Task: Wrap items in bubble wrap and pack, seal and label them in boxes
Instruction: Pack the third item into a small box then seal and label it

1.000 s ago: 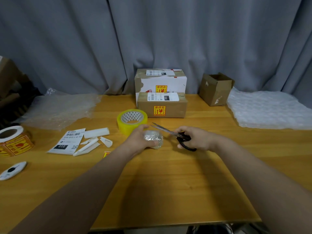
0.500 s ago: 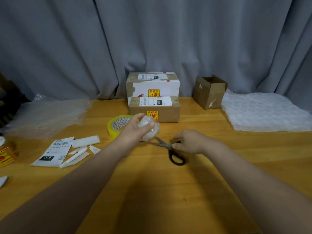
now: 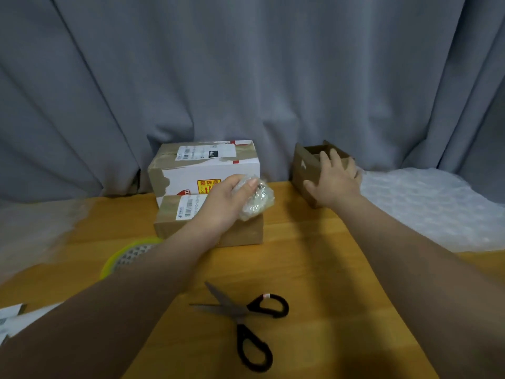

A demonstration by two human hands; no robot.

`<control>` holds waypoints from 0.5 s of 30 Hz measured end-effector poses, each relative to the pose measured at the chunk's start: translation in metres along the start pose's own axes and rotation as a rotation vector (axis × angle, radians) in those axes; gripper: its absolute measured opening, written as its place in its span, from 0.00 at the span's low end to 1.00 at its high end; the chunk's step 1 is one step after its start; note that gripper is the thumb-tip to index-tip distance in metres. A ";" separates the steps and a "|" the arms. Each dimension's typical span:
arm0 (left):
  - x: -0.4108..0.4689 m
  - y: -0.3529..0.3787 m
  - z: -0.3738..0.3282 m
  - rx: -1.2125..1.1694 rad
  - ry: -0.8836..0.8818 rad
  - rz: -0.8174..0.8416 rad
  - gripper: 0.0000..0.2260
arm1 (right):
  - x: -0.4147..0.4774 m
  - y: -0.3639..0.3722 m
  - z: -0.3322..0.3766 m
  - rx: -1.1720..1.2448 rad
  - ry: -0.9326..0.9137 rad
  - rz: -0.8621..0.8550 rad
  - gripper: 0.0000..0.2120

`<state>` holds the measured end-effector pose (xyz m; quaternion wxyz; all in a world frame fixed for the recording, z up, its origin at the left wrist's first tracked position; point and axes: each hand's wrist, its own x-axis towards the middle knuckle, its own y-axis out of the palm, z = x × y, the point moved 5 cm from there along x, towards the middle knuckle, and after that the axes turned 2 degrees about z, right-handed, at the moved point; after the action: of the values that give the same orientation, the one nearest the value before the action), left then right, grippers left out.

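Head view | left grip [image 3: 226, 199] clamped on bubble-wrapped item [image 3: 258, 202], held above sealed brown box [image 3: 246, 233] | right grip [image 3: 334, 181] fingers spread, resting on open cardboard box [image 3: 303, 173] | scissors [image 3: 246, 318] lie on tabletop [image 3: 314, 255]

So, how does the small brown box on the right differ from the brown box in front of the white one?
The open box has its top open and shows no shipping label; the sealed box is closed and bears a white barcode label. The right hand touches the open box; the left hand, holding a wrapped item, hovers before the sealed box. Both are brown cardboard.
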<state>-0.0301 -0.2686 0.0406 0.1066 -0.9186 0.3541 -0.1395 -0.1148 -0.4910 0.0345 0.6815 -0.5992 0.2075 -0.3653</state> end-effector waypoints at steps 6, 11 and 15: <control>-0.008 -0.007 0.015 -0.050 -0.018 -0.006 0.11 | 0.017 0.000 0.005 -0.006 -0.017 -0.162 0.16; -0.035 -0.023 0.009 -0.055 0.018 -0.046 0.14 | -0.020 -0.011 0.001 0.054 -0.110 -0.291 0.08; -0.062 -0.038 0.002 -0.262 -0.070 -0.028 0.18 | -0.081 -0.057 0.001 0.300 -0.248 -0.608 0.11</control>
<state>-0.0496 -0.1984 0.0392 -0.0040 -0.9337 0.3526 -0.0614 -0.1807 -0.4312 0.0769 0.6421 -0.5666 -0.1206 -0.5022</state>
